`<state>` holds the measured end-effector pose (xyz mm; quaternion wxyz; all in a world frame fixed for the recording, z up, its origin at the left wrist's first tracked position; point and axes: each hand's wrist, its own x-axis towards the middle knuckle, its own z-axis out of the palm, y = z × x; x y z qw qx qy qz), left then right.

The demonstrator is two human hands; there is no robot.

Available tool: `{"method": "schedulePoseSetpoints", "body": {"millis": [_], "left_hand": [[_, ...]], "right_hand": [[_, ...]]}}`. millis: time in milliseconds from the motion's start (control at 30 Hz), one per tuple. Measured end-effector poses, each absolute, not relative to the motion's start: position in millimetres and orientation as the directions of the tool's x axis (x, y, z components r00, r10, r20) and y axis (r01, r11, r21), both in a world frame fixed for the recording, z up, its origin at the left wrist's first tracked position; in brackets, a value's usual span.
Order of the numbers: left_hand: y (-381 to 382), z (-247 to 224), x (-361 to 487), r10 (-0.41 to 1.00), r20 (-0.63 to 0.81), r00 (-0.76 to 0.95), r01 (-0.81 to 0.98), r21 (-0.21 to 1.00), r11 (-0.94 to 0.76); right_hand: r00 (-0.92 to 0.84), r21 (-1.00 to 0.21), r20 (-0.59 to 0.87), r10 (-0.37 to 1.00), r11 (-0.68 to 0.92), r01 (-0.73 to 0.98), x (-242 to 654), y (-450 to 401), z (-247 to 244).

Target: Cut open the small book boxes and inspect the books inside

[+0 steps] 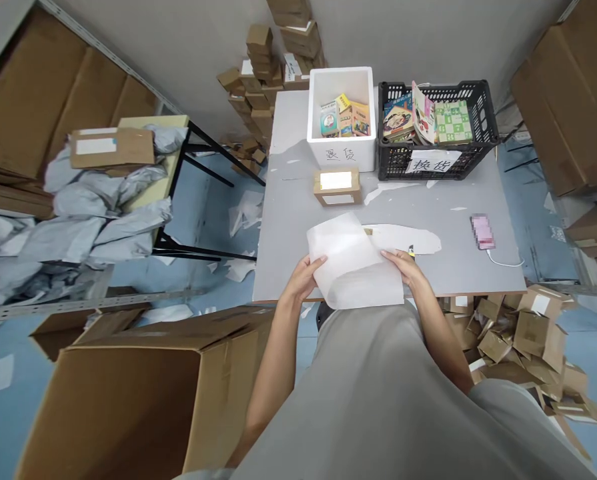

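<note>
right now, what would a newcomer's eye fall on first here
The white sheet held between the left hand and right hand, at the near edge of the table, stands out first. At the far side, a white bin and a black crate hold colourful printed items. A large cardboard box gapes open at lower left.

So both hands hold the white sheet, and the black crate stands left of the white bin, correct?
Not quite: the head view shows the black crate standing right of the white bin. The left hand and right hand do hold the white sheet.
</note>
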<state>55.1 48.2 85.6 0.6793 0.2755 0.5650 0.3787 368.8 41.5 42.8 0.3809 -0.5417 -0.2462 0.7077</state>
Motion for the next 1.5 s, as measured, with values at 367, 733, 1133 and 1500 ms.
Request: {"method": "schedulePoseSetpoints", "body": {"millis": [367, 733, 1133, 1500], "left_hand": [[48.8, 70.1, 66.8, 0.899, -0.432, 0.071, 0.091, 0.9, 0.426], [32.5, 94.7, 106.8, 0.933, -0.308, -0.185, 0.248, 0.904, 0.348], [5.7, 103.5, 143.2, 0.964, -0.237, 0.121, -0.082, 0.965, 0.248], [9.6, 66.9, 105.3, 0.954, -0.242, 0.178, -0.018, 0.968, 0.249]], "right_hand": [[0.06, -0.956, -0.253, 0.966, -0.259, 0.136, 386.5, 66.8, 74.0], [-0.033, -0.92, -0.041, 0.999, -0.025, 0.391, 318.9, 48.5, 105.7], [-0.242, -0.982, -0.182, 0.953, -0.163, 0.095, 313.0, 37.5, 81.7], [-0.29, -0.966, -0.24, 0.927, -0.199, 0.165, 327.9, 53.5, 58.9]]}}
